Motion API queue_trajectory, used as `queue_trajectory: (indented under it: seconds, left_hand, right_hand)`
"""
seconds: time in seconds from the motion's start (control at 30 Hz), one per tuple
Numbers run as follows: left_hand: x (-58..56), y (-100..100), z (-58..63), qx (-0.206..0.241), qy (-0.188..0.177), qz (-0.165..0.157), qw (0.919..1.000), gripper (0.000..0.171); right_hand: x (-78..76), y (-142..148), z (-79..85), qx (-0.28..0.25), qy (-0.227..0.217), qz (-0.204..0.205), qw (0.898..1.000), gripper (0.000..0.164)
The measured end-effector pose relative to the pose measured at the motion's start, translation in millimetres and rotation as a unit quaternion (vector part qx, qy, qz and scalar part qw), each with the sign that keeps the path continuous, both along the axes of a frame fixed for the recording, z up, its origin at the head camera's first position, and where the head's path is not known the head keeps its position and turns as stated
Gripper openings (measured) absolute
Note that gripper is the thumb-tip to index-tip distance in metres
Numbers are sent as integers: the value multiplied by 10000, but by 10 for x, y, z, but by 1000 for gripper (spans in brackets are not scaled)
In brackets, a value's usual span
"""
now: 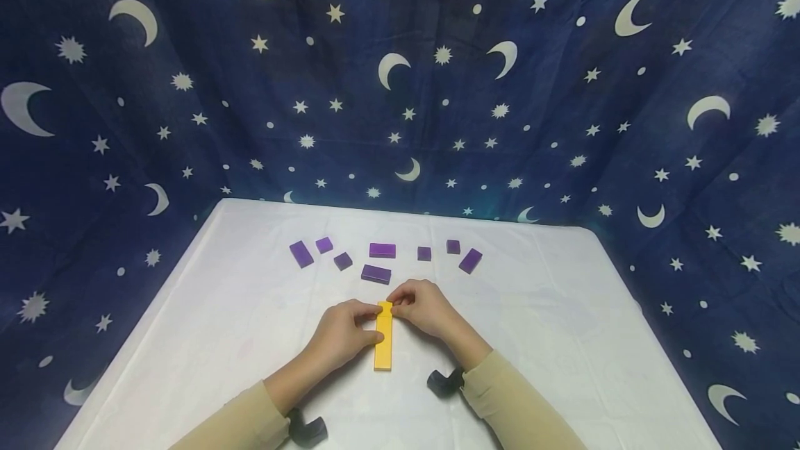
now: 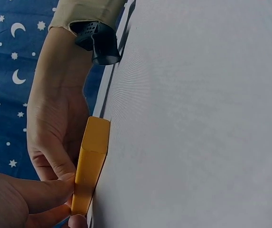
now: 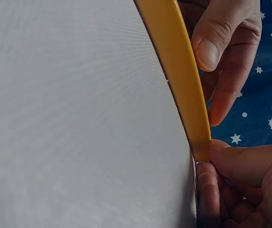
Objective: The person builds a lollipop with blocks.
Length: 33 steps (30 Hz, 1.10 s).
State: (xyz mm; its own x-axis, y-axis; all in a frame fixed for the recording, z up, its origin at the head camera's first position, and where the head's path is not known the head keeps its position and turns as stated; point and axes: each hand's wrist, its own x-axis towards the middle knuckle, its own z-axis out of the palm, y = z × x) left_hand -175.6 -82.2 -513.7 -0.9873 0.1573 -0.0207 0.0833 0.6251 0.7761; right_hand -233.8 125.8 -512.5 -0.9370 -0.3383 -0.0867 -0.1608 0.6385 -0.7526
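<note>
On the white-covered table, starting at left, I find a slanted long purple rectangular block, then a small bright purple block and a small dark purple block. Nearer, the bare left hand sets thumb and index finger against the left side of the yellow pieces; whether it truly grips them I cannot tell. At centre lie a bright purple rectangular block and, before it, a dark purple rectangular block. Nearer still, between the hands, a long smooth yellow rectangular block points away from the person, a short yellow block at its far end; I cannot tell whether the two are level. The bare right hand pinches the short one near its far right corner. Beyond this hand lie a small purple square block, a small purple cube-like block and, at far right, a tilted purple rectangular block. In my judgement, the yellow joint could skew or open if the hands press unevenly, since smooth faces may slide; a hasty forward push could also nudge the dark rectangle just beyond. Of containers I make out none: the purple blocks rest directly on the table.
</note>
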Motion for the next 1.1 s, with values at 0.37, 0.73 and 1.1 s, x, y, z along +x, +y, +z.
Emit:
queue_trajectory:
  seconds: [0.37,0.73,1.1]
  left_hand:
    - [-4,1,-3,3,22,-18,10000,43]
    - [-13,-1,5,-22,-17,-66,10000,43]
    - [-33,-8,3,-73,13,-149,9999,41]
  right_hand:
    - [-2,6,-14,-1,28,-25,10000,13]
    - [-13,3,-18,-1,68,5,10000,13]
    - [-7,2,-10,-67,-19,-12,10000,13]
